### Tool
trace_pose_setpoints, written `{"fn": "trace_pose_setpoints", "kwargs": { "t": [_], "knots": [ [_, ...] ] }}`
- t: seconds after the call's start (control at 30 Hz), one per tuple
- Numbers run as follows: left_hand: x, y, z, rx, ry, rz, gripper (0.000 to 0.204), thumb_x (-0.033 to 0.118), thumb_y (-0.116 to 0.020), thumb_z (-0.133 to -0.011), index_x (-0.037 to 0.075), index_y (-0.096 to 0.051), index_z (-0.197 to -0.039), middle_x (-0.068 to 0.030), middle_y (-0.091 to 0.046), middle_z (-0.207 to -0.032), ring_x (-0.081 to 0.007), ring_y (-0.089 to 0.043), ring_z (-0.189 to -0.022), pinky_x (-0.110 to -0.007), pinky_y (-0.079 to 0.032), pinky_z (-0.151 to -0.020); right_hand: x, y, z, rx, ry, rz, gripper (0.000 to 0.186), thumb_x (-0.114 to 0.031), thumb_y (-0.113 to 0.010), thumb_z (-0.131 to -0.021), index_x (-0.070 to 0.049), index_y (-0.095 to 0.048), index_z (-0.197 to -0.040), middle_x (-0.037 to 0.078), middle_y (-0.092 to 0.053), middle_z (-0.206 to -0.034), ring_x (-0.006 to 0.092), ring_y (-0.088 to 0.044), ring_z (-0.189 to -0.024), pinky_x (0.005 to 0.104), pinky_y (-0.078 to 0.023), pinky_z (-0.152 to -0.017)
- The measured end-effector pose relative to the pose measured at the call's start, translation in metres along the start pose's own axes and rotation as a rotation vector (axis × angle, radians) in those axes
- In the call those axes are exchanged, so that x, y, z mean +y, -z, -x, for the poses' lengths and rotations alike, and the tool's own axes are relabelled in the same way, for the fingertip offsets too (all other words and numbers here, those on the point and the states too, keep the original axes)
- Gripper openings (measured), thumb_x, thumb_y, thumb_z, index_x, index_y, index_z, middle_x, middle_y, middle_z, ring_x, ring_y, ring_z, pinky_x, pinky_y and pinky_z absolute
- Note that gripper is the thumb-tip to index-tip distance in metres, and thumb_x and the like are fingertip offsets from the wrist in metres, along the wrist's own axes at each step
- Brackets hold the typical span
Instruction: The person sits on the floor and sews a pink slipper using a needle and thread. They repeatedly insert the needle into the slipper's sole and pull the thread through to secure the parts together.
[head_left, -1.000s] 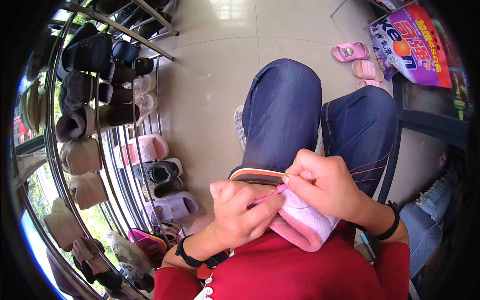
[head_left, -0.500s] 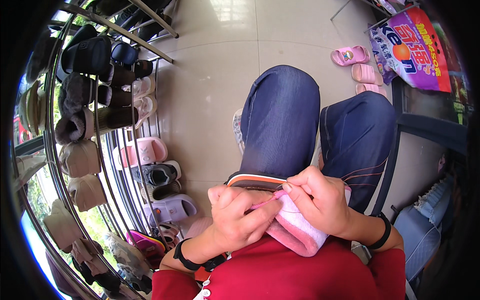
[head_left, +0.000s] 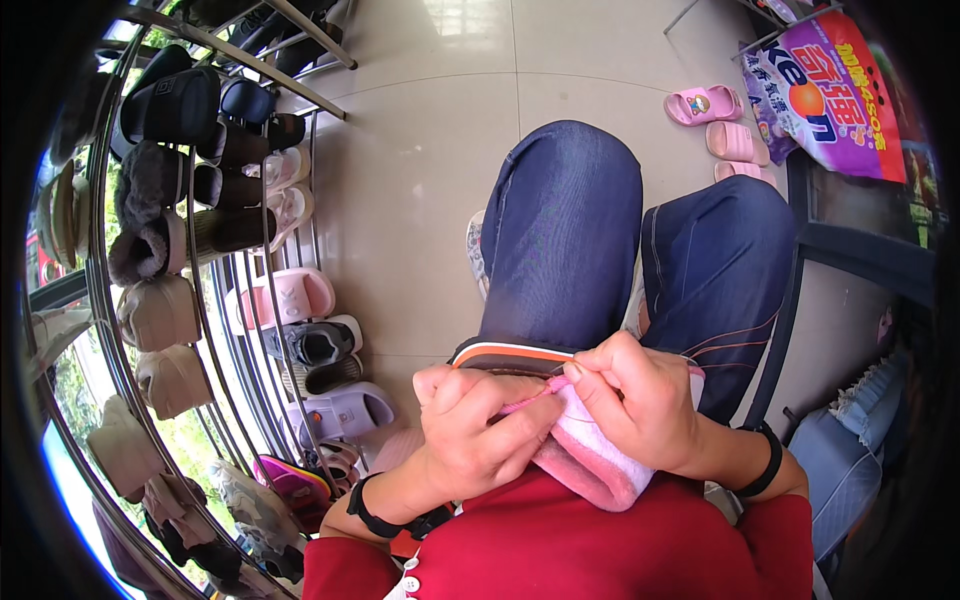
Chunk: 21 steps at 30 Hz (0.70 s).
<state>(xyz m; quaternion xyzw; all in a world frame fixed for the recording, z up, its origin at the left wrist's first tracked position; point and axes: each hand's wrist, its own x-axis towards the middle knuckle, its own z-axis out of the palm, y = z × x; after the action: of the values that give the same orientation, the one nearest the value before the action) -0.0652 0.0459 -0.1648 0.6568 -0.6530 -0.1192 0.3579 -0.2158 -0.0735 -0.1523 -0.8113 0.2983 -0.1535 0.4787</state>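
A pink and lilac-white plush slipper piece [head_left: 600,450] rests in my lap, against a dark sole with an orange and white edge [head_left: 500,352]. My left hand [head_left: 475,425] is closed on the piece's pink edge, left of centre. My right hand [head_left: 635,400] pinches at the place where that edge meets the sole's rim, its thumb just right of my left fingertips. Whether a needle is between the fingers is too small to tell. Thin reddish-brown thread [head_left: 730,342] trails over the right leg of my jeans [head_left: 715,260].
Metal racks [head_left: 335,108] on the left hold several shoes and slippers [head_left: 160,310]. Pink sandals [head_left: 735,142] lie on the tiled floor [head_left: 420,170] ahead, beside a purple and red printed bag [head_left: 860,120]. At right are a dark frame [head_left: 850,245] and a blue padded item [head_left: 835,480].
Both hands and the slipper piece sit a little lower in the view than a second ago, with more of the sole's striped rim showing. The grips look the same.
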Motion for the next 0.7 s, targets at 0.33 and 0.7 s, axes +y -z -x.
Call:
{"fn": "trace_pose_setpoints", "kwargs": {
  "t": [0.33, 0.7],
  "knots": [
    [0.000, 0.000, 0.000, 0.008, -0.013, 0.001, 0.027, 0.018, -0.072, -0.064, 0.019, -0.072, -0.092, 0.0045, -0.063, -0.089, -0.0134, -0.048, -0.073, -0.032, -0.029, -0.072, 0.004, 0.018, -0.018, -0.229, -0.080, -0.166, 0.010, -0.004, -0.060, -0.084, -0.002, -0.052, -0.079, 0.012, -0.054, -0.058, 0.0231, -0.054, -0.047, 0.0334, -0.040, -0.045],
    [0.000, -0.002, 0.000, 0.027, -0.009, -0.014, 0.027, 0.017, -0.072, -0.064, 0.021, -0.071, -0.091, 0.0049, -0.063, -0.088, -0.0133, -0.047, -0.072, -0.032, -0.028, -0.071, 0.011, 0.033, -0.058, -0.636, -0.435, -0.474, 0.010, -0.004, -0.057, -0.087, 0.000, -0.055, -0.078, 0.004, -0.054, -0.058, 0.0063, -0.050, -0.051, 0.0256, -0.038, -0.044]
  ]
}}
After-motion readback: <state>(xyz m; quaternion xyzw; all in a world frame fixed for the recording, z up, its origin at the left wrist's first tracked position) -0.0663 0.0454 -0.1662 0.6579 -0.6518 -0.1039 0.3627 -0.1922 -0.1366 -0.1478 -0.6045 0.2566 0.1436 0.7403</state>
